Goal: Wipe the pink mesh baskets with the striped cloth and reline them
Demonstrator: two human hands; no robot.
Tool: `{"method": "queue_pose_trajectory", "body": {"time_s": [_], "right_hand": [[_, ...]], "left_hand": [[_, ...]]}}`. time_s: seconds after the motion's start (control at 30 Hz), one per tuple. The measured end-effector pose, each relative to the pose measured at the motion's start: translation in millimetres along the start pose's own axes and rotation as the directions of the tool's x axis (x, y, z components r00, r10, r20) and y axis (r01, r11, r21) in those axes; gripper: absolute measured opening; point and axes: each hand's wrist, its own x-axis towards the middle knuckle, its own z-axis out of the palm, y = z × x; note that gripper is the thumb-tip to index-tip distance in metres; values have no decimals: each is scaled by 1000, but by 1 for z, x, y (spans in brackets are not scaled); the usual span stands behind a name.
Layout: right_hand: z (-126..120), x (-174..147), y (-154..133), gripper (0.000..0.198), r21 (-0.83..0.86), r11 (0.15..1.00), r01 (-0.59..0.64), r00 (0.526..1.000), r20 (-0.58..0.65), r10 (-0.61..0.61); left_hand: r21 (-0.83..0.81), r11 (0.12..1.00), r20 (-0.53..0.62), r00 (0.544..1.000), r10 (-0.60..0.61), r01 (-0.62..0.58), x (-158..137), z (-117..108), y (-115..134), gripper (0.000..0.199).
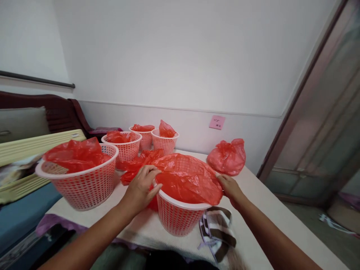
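Note:
A pink perforated plastic basket (180, 219) with a pale rim stands in front of me near the table's edge. A thin red plastic bag (185, 172) lies over its mouth and puffs up above the rim. My left hand (144, 183) is at the left side of the rim, thumb and fingers closed around the bag's edge there. At the right side, my right hand (230, 188) pinches the bag's edge by the rim; some of its fingertips are hidden. Below the right hand lies a striped brown and white cloth item (218, 230).
Other baskets with red bags stand to the left, the largest one (84, 187) nearest. Crumpled red bags (135, 167) lie behind my left hand. A knotted, filled red bag (227, 157) sits at the table's (261, 210) back right, below a pink note (217, 122).

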Motion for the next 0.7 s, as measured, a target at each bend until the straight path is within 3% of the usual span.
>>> {"method": "queue_pose_trajectory", "body": {"time_s": [0.07, 0.17, 0.27, 0.37, 0.43, 0.5, 0.57, 0.63, 0.7], "right_hand": [[-4, -9, 2, 34, -34, 998, 46, 992, -113, -50], [-10, -25, -1, 33, -143, 955, 258, 941, -186, -282], [-14, -39, -12, 35, -259, 828, 498, 858, 8, -513], [-19, -48, -27, 45, -264, 791, 552, 830, 265, -491], [-22, -51, -34, 53, -237, 807, 541, 818, 372, -439], [-24, -52, -39, 49, -213, 804, 555, 795, 420, -437], [-24, -54, -40, 26, -217, 762, 611, 759, 436, -484], [-21, -55, -38, 6, -249, 674, 696, 703, 429, -567], [-17, -58, -34, 13, -317, 548, 774, 633, 402, -662]], "left_hand": [[54, 998, 26, 1000, 18, -19, 11, 6, 1, 40], [134, 990, 80, 996, 27, -38, 25, 17, 2, 50], [151, 986, 125, 991, 46, -65, 32, 24, 4, 38], [132, 987, 135, 988, 73, -91, 32, 25, 3, 9], [127, 987, 125, 989, 78, -94, 28, 24, 1, 11], [117, 989, 111, 990, 81, -94, 23, 22, -1, 11], [98, 990, 104, 991, 89, -99, 17, 20, -3, 11], [78, 991, 100, 990, 98, -106, 11, 18, -5, 10], [54, 991, 78, 990, 114, -119, 5, 16, -9, 9]]}}
